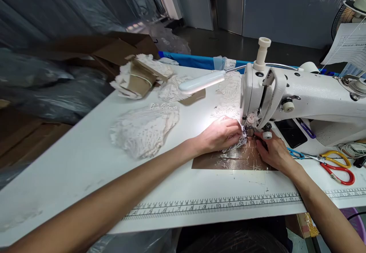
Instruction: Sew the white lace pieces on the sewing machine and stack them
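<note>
A white sewing machine (303, 92) stands at the right of the white table (85, 157). My left hand (219, 134) lies on a small piece of white lace (238, 144) just left of the needle, fingers curled and pressing it down. From the right, my right hand (271, 150) pinches the same lace at the presser foot. A brown taped patch (234, 159) covers the table under both hands.
A pile of white lace pieces (145, 129) lies left of my hands. More lace on cardboard (140, 77) sits behind it. A white lamp (201, 82) reaches over the table. Red and yellow scissors (337, 167) lie at the right. A printed ruler (214, 203) runs along the front edge.
</note>
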The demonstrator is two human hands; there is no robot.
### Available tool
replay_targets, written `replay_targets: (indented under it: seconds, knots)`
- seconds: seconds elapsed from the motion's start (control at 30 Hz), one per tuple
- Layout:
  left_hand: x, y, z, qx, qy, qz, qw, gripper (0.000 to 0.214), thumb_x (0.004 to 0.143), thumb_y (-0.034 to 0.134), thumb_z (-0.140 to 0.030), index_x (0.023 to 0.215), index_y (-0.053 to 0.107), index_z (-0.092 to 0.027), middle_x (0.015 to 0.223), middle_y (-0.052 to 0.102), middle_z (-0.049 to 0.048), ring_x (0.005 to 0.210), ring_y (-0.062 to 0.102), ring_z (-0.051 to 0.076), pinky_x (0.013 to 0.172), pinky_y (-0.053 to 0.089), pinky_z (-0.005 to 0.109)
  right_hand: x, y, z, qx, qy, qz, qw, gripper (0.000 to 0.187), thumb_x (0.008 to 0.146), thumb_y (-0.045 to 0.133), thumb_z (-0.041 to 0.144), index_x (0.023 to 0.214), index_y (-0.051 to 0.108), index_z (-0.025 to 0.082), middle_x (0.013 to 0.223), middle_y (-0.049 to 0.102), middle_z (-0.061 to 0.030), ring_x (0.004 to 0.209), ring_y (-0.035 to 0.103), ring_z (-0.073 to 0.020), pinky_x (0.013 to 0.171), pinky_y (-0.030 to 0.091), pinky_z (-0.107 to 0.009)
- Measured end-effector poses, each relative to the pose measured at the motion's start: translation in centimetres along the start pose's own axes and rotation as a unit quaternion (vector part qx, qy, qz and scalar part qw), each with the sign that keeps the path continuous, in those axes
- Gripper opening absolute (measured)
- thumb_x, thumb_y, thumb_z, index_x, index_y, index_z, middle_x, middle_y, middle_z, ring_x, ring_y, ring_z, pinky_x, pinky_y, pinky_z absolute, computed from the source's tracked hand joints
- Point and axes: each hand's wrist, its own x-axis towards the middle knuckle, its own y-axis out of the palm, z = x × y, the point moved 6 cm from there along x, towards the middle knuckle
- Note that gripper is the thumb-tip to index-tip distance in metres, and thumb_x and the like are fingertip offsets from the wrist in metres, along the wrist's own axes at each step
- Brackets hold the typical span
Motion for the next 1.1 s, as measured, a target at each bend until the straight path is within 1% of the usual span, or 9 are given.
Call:
replay_targets:
  seconds: [0.13,0.33,0.43,0.5,0.7,0.8,0.93,1.03,1.1]
  knots:
    - [0.0,0.5,-0.7,0.064,0.054,0.016,0.996,0.035,0.103,0.039,-0.023,0.078,0.062,-0.017,0.077,0.065,0.0013,0.068,0.059,0.012,0.069,0.047,0.028,0.0,0.0,0.0,0.006,-0.012,-0.012,1.000,0.025,0.094,0.048,0.021,0.109,0.069,0.018,0.111,0.065,-0.0118,0.095,0.065,-0.0250,0.081,0.054,-0.035]
    - [-0.4,1.4,-0.9,0.154,0.073,0.048,0.984,0.040,0.104,0.033,-0.018,0.074,0.058,-0.017,0.080,0.063,0.0013,0.069,0.054,0.012,0.071,0.044,0.029,-0.3,0.3,-0.1,0.014,-0.050,-0.056,0.997,0.030,0.095,0.046,0.022,0.112,0.070,0.020,0.105,0.067,-0.0102,0.089,0.065,-0.0235,0.074,0.054,-0.033]
    - [-0.5,1.8,-0.8,0.170,0.075,0.053,0.981,0.039,0.104,0.033,-0.016,0.072,0.056,-0.016,0.079,0.062,0.0022,0.069,0.053,0.013,0.072,0.043,0.029,-0.4,0.7,0.5,-0.029,-0.067,-0.028,0.997,0.035,0.097,0.046,0.026,0.126,0.066,0.027,0.103,0.067,-0.0087,0.078,0.064,-0.0204,0.065,0.051,-0.029]
    - [-0.7,1.9,-0.8,0.171,0.073,0.055,0.981,0.039,0.103,0.034,-0.013,0.072,0.057,-0.016,0.079,0.062,0.0023,0.069,0.053,0.013,0.071,0.043,0.029,-0.5,0.9,1.1,-0.068,-0.073,0.001,0.995,0.037,0.096,0.049,0.028,0.130,0.064,0.031,0.108,0.065,-0.0095,0.077,0.064,-0.0196,0.062,0.050,-0.027]
    - [-1.0,1.5,-1.0,0.129,0.042,0.068,0.988,0.039,0.105,0.034,-0.023,0.079,0.063,-0.016,0.088,0.067,0.0035,0.073,0.057,0.013,0.073,0.044,0.029,-0.3,1.0,1.3,-0.090,-0.053,0.041,0.994,0.038,0.095,0.051,0.027,0.131,0.063,0.034,0.121,0.059,-0.0103,0.085,0.064,-0.0207,0.067,0.052,-0.029]
    - [-1.1,1.1,-1.2,0.104,0.042,0.061,0.992,0.036,0.104,0.035,-0.024,0.086,0.066,-0.016,0.092,0.069,0.0033,0.073,0.058,0.013,0.074,0.044,0.029,-0.3,0.8,0.9,-0.056,-0.063,0.025,0.996,0.038,0.095,0.051,0.027,0.130,0.064,0.034,0.117,0.060,-0.0085,0.085,0.064,-0.0195,0.072,0.052,-0.029]
    - [-1.1,1.0,-1.4,0.103,0.058,0.051,0.992,0.032,0.102,0.039,-0.021,0.087,0.066,-0.016,0.091,0.069,0.0035,0.074,0.058,0.014,0.075,0.044,0.030,-0.3,0.5,0.2,0.038,-0.046,0.002,0.998,0.036,0.095,0.047,0.025,0.124,0.068,0.029,0.098,0.065,-0.0053,0.070,0.062,-0.0156,0.070,0.052,-0.029]
    - [-1.1,1.0,-1.5,0.116,0.065,0.048,0.990,0.031,0.101,0.039,-0.020,0.084,0.065,-0.017,0.091,0.068,0.0039,0.074,0.057,0.014,0.076,0.044,0.031,-0.1,-0.2,-0.1,0.121,-0.043,-0.030,0.991,0.036,0.094,0.043,0.024,0.116,0.071,0.023,0.093,0.067,-0.0056,0.073,0.062,-0.0168,0.071,0.052,-0.029]
    - [-1.1,0.6,-1.7,0.122,0.078,0.036,0.989,0.030,0.100,0.040,-0.018,0.082,0.064,-0.017,0.091,0.068,0.0044,0.075,0.056,0.015,0.077,0.044,0.032,0.0,-1.2,-0.7,0.159,-0.048,-0.070,0.984,0.033,0.092,0.043,0.026,0.104,0.073,0.020,0.091,0.066,-0.0062,0.077,0.062,-0.0176,0.073,0.052,-0.029]
